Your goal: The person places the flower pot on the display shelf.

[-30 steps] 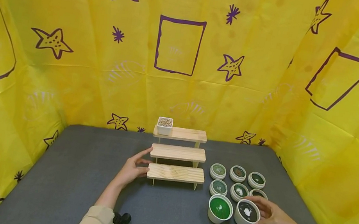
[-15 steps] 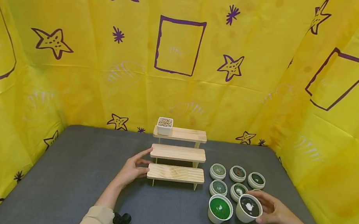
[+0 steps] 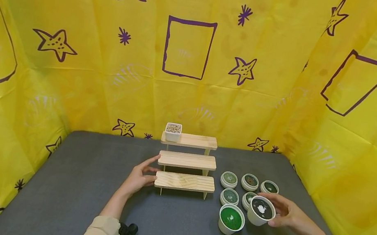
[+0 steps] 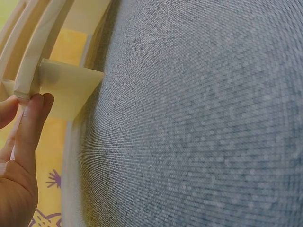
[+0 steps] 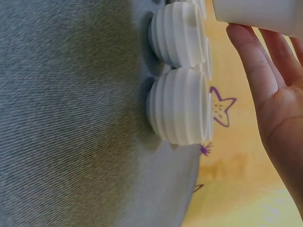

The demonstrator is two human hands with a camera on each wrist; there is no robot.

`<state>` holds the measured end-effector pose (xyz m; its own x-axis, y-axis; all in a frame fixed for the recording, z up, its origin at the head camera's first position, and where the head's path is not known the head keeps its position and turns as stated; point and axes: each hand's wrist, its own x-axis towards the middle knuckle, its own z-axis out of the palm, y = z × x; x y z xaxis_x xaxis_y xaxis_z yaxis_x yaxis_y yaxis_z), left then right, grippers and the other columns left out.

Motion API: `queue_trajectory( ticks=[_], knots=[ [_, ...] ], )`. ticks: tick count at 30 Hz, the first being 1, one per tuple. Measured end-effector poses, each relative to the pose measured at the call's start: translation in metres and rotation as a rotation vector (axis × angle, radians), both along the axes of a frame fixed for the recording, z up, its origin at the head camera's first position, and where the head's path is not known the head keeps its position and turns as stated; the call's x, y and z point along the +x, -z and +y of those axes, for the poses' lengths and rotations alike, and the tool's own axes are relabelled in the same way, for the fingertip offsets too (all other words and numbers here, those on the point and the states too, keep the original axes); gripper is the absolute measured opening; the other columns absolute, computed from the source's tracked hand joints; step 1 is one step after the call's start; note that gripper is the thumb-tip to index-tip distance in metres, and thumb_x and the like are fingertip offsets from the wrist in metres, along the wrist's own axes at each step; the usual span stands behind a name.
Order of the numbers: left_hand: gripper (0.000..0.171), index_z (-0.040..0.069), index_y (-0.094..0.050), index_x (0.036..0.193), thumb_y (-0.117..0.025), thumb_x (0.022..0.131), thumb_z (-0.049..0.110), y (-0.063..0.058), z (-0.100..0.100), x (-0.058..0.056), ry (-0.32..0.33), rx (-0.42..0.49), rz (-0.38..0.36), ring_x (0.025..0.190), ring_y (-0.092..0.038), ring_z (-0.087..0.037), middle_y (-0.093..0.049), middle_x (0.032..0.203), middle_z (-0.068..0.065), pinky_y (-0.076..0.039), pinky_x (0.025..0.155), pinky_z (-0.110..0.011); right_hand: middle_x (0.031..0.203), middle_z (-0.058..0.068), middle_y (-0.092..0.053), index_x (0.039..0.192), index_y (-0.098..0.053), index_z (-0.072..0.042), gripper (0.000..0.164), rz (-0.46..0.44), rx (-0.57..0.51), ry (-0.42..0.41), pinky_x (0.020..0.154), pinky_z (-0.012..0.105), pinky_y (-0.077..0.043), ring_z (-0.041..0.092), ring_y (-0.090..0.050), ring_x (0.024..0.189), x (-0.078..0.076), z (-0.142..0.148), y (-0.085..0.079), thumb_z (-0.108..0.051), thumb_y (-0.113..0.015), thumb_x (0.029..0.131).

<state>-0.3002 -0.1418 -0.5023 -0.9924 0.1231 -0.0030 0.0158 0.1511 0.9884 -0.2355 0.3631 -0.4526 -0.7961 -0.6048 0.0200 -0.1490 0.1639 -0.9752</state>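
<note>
My right hand [image 3: 289, 218] grips a white cup [image 3: 256, 219] with dark contents and a white patch on top, held by its right side. In the right wrist view the cup [image 5: 265, 13] is off the table, tilted, with fingertips against it. A similar cup with bright green contents [image 3: 231, 218] stands just to its left. At centre, my left hand [image 3: 137, 179] pinches the left end of a three-tier wooden shelf [image 3: 185, 182]. From the left wrist the thumb and fingers meet on either side of the lowest board [image 4: 29, 71].
Behind the cups stand several ribbed white pots [image 3: 228, 180] with greenish tops, one mostly hidden by the right hand. A square white dish of pebbles [image 3: 172, 134] rests on the top tier's left end. Yellow patterned cloth [image 3: 176, 99] encloses the grey table [image 3: 87, 184].
My right hand has lifted the dark-topped cup off the table and moved it slightly away, over the front pots. My left hand stays on the shelf.
</note>
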Motion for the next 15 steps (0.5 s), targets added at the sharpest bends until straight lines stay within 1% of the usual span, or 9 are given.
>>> queue_trajectory(
  ticks=[4, 7, 11, 15],
  knots=[
    [0.075, 0.027, -0.045, 0.149, -0.063, 0.087, -0.011, 0.0, 0.0, 0.0, -0.003, 0.004, 0.001, 0.094, -0.069, -0.024, -0.063, 0.123, -0.028, -0.061, 0.076, -0.036, 0.14, -0.013, -0.056, 0.147, -0.034, 0.007, 0.068, 0.029, 0.002, -0.016, 0.094, 0.021, -0.051, 0.0, -0.056, 0.123, -0.004, -0.003, -0.006, 0.002, -0.063, 0.086],
    [0.075, 0.026, -0.045, 0.149, -0.062, 0.087, -0.011, 0.0, 0.0, 0.0, 0.003, 0.009, 0.005, 0.095, -0.068, -0.025, -0.063, 0.124, -0.029, -0.061, 0.077, -0.036, 0.139, -0.012, -0.056, 0.147, -0.035, 0.005, 0.067, 0.034, 0.015, -0.001, 0.094, 0.021, -0.05, 0.0, -0.057, 0.123, -0.006, -0.007, -0.01, 0.001, -0.063, 0.086],
    [0.074, 0.027, -0.044, 0.15, -0.062, 0.088, -0.009, 0.0, -0.001, 0.0, 0.014, 0.019, 0.003, 0.097, -0.069, -0.024, -0.062, 0.126, -0.029, -0.061, 0.078, -0.036, 0.139, -0.01, -0.055, 0.148, -0.036, 0.002, 0.068, 0.029, 0.046, 0.034, 0.093, 0.023, -0.051, 0.002, -0.058, 0.121, -0.009, -0.013, -0.016, 0.0, -0.064, 0.085],
    [0.073, 0.027, -0.043, 0.15, -0.062, 0.088, -0.008, 0.001, -0.001, 0.0, 0.018, 0.024, 0.003, 0.097, -0.069, -0.024, -0.062, 0.127, -0.029, -0.061, 0.079, -0.036, 0.138, -0.01, -0.055, 0.147, -0.036, 0.004, 0.068, 0.06, 0.059, 0.026, 0.093, 0.023, -0.051, 0.002, -0.058, 0.121, -0.014, -0.018, -0.02, 0.0, -0.063, 0.085]
  ],
)
